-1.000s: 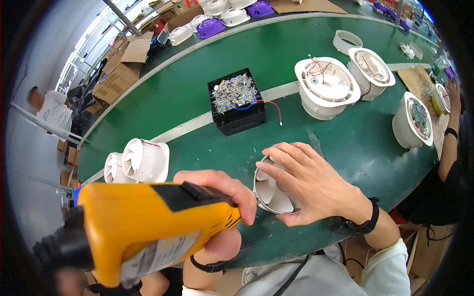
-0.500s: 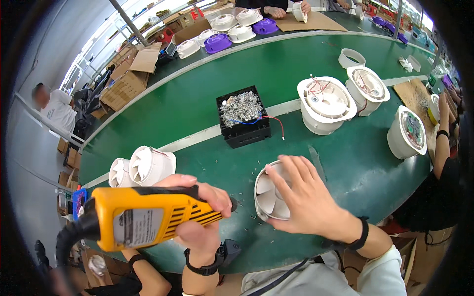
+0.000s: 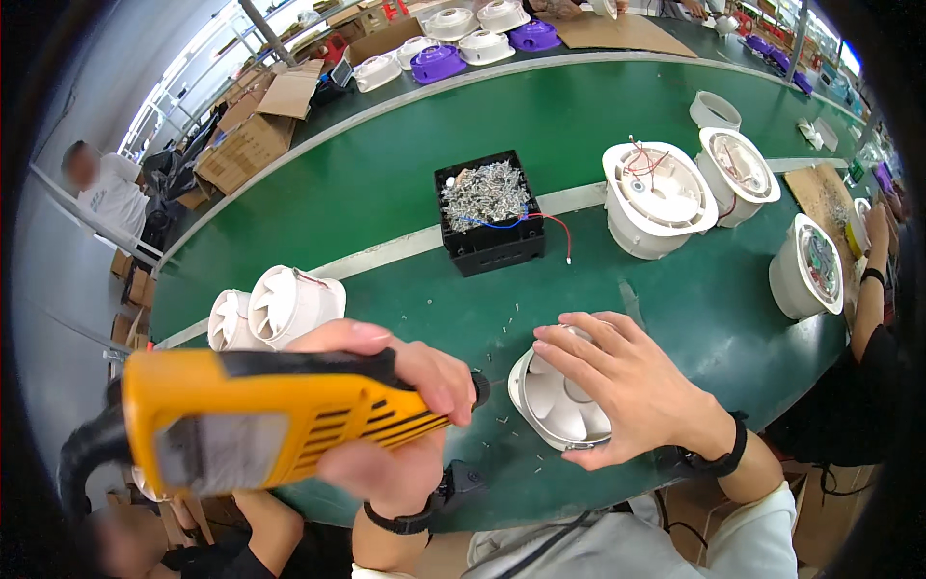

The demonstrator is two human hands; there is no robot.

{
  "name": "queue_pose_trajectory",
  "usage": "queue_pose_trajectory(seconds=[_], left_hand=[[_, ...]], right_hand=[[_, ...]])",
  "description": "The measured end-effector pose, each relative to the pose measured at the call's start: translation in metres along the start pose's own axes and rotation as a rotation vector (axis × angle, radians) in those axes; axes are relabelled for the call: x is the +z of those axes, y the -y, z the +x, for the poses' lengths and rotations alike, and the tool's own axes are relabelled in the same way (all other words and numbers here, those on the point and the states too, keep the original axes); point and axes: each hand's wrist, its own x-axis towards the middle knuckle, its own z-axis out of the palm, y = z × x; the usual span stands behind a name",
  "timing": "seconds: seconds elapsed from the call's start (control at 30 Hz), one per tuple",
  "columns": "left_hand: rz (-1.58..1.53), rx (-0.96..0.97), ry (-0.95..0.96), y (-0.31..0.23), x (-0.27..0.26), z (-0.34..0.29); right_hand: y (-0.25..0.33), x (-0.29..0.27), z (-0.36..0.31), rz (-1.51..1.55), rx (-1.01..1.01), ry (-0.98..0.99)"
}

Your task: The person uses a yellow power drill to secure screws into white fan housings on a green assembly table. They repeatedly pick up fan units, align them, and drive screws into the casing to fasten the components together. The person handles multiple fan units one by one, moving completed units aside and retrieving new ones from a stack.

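Observation:
My left hand is wrapped round a yellow-and-black corded electric screwdriver, its tip end pointing right toward a round white fan housing. The tip stands apart from the housing. Across the housing's right side lies my right hand, fingers over the far rim and thumb at the near rim, holding it on the green table. White fan blades show inside the ring; my fingers hide part of them. Small loose screws are scattered on the table beside the housing.
A black box of screws, with red and blue wires over its edge, stands beyond my hands. Two white fan units sit left; wired white housings stand right. Other people work at the right and far side. A green table spans the view.
The fan housing has turned under my right hand, showing more of its blades, and sits slightly nearer me. The screwdriver's body has swung left and closer. The view has shifted a little.

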Motion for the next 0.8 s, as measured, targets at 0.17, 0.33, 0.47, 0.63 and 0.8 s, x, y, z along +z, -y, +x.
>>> queue_pose_trajectory(seconds=[0.17,0.33,0.47,0.63,0.8], left_hand=[[0.135,0.016,0.056,0.015,-0.002,-0.002],[0.164,0.02,0.076,0.02,0.005,-0.001],[0.209,-0.009,0.097,0.022,0.006,-0.002],[0.196,-0.021,0.105,0.02,0.007,-0.001],[0.244,-0.039,0.114,0.024,0.013,0.003]], right_hand=[[-0.002,-0.002,0.001,0.019,-0.057,0.006],[-0.006,-0.001,-0.002,0.029,-0.053,0.003],[-0.007,-0.002,-0.003,0.029,-0.05,0.004],[-0.006,-0.001,-0.002,0.036,-0.061,-0.001],[-0.009,-0.001,-0.003,0.042,-0.062,-0.001]])
